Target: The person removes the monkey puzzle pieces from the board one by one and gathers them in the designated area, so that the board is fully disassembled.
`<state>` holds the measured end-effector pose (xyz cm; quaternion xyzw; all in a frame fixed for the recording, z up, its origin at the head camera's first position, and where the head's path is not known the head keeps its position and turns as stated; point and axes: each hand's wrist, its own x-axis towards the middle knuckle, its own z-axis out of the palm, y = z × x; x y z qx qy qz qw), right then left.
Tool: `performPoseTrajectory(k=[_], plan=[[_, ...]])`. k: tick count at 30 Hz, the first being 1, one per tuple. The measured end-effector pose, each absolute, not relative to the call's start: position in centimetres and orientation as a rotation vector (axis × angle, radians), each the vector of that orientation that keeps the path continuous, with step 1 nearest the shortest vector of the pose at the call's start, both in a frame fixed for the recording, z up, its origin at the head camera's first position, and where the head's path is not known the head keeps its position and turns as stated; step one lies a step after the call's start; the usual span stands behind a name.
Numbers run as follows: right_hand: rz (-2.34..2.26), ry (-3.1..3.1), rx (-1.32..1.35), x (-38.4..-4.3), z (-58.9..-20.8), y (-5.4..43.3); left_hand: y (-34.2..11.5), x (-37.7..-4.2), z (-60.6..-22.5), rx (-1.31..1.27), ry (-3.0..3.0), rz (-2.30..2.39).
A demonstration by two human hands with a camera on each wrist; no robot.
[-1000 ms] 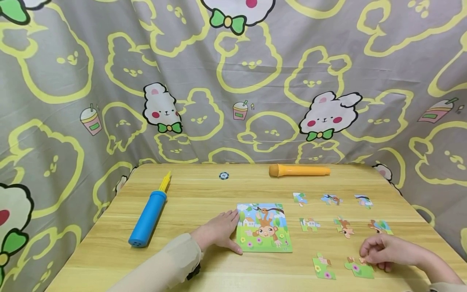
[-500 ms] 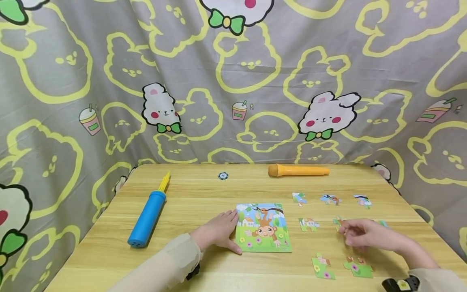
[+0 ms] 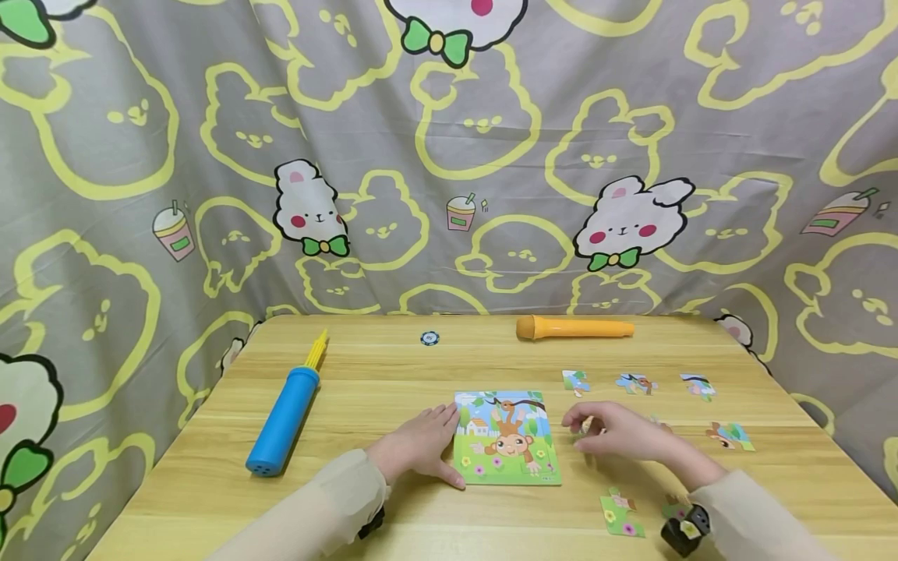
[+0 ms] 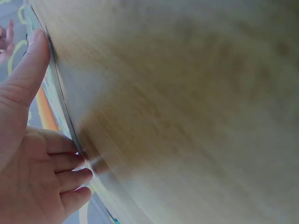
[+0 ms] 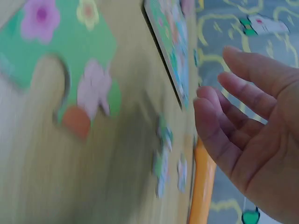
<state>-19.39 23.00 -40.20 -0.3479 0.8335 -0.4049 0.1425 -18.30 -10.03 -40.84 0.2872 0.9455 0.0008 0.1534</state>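
A square monkey puzzle board (image 3: 512, 444) lies flat near the front middle of the table. My left hand (image 3: 421, 442) rests against its left edge, fingers straight, thumb at the lower corner. In the left wrist view the thumb and fingertips (image 4: 84, 175) meet the board's side. My right hand (image 3: 617, 432) hovers just right of the board with loosely bent fingers. The right wrist view shows nothing between those fingers (image 5: 212, 126). Beneath it, a house puzzle piece is mostly covered. A green flower piece (image 3: 622, 514) lies in front of the hand.
Along the back of the pieces area lie three puzzle pieces, including a branch piece (image 3: 637, 383). A monkey-face piece (image 3: 731, 436) sits at right. Behind stand an orange microphone-shaped toy (image 3: 575, 327) and a round chip (image 3: 430, 338). A blue hand pump (image 3: 284, 421) lies left.
My right hand has moved left from beside the front-right flower piece, passing over the middle pieces, to near the board's right edge. The left hand and the board have stayed put.
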Motion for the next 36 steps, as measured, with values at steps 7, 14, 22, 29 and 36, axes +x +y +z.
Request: performPoseTrajectory(k=[7, 14, 22, 29, 36], plan=[[-1.127, 2.41, -0.952, -19.4, -40.9, 19.9, -10.1, -18.3, -40.7, 0.836, 2.709, 0.004], [-0.925, 2.534, -1.022, -19.3, -41.3, 18.2, -10.0, -18.1, -40.6, 0.832, 2.71, 0.009], [-0.748, 2.606, -1.031, -19.2, -41.8, 17.6, -10.0, -18.1, -40.5, 0.832, 2.712, 0.012], [-0.715, 2.628, -1.035, -19.3, -41.9, 17.4, -10.0, -18.0, -40.5, 0.828, 2.714, 0.015], [-0.796, 2.594, -1.042, -19.4, -41.8, 17.5, -10.0, -18.0, -40.5, 0.827, 2.713, 0.021]])
